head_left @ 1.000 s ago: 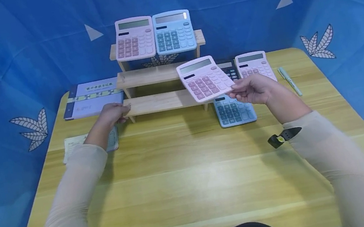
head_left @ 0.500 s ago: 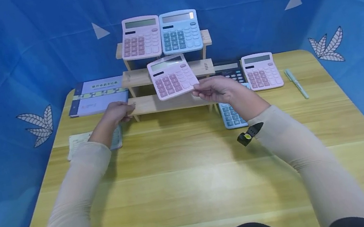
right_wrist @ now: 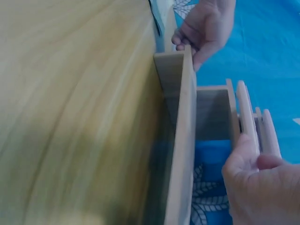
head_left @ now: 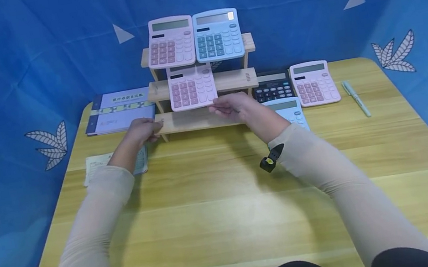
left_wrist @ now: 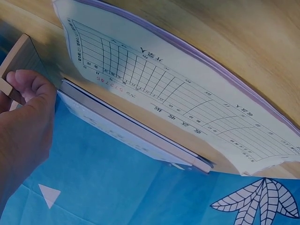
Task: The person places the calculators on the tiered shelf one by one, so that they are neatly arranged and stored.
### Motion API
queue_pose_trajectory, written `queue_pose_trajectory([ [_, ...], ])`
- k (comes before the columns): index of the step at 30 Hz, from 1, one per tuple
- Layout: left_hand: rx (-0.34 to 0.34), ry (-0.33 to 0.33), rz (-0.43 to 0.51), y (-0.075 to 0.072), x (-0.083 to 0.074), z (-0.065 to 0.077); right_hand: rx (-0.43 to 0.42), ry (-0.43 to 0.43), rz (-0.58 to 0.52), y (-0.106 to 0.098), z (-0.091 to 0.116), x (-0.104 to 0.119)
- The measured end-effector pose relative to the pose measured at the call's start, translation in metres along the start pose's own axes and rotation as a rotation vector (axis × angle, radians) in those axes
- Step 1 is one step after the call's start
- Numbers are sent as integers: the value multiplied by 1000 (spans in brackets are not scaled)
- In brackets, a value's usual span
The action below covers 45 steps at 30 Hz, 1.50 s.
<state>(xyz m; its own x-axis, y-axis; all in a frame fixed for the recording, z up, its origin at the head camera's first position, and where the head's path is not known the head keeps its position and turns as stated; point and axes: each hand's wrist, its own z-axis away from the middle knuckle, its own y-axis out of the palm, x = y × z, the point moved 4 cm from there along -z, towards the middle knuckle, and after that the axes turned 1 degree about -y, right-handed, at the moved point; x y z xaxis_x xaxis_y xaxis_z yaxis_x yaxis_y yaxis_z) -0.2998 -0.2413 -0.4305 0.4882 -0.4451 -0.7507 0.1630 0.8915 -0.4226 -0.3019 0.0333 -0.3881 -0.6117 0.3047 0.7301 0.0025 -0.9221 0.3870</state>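
Observation:
A three-tier wooden rack (head_left: 195, 120) stands at the back of the table. My left hand (head_left: 142, 131) grips the left end of its lowest tier; in the left wrist view the thumb and curled fingers (left_wrist: 31, 84) close round that wood. My right hand (head_left: 237, 109) pinches the lower right corner of a pink calculator (head_left: 193, 91), which leans upright over the middle tier. Its top edge is hidden behind a pink calculator (head_left: 170, 43) and a blue calculator (head_left: 218, 36) on the top tier. The right wrist view shows the held calculator (right_wrist: 248, 115) edge-on at the middle tier.
Right of the rack lie a black calculator (head_left: 273, 92), a blue calculator (head_left: 291, 112) partly behind my right forearm, a pink calculator (head_left: 314, 84) and a pale green pen (head_left: 356, 99). On the left are a ledger book (head_left: 121, 112) and a receipt pad (head_left: 94, 164).
My right hand has carried the pink calculator leftward from above the right-hand calculators to the middle tier, turning it straight. The left hand keeps its grip on the rack.

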Motion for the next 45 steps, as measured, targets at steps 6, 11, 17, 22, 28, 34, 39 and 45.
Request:
queue_pose_trajectory([
  [6, -5, 11, -4, 1, -1, -1, -53, -53, -49, 7, -8, -5],
  [11, -2, 14, -10, 1, -3, -1, -86, -78, -71, 17, -11, -7],
  [17, 19, 27, 3, 3, -5, 1, -116, -86, -101, 26, -12, -6],
  [22, 34, 38, 2, 4, -7, 3, -121, -85, -86, 30, -12, -5],
  [28, 39, 36, 9, 3, -8, 3, -133, -104, -96, 34, -12, -5],
  [34, 32, 25, 9, 2, -8, 2, -133, -133, -98, 37, -13, -7],
  [39, 19, 11, 2, 2, -7, 3, -134, -134, -104, 39, -15, -10],
  [45, 8, -11, -1, 0, 0, 1, -110, -91, 4, 38, -19, -15],
])
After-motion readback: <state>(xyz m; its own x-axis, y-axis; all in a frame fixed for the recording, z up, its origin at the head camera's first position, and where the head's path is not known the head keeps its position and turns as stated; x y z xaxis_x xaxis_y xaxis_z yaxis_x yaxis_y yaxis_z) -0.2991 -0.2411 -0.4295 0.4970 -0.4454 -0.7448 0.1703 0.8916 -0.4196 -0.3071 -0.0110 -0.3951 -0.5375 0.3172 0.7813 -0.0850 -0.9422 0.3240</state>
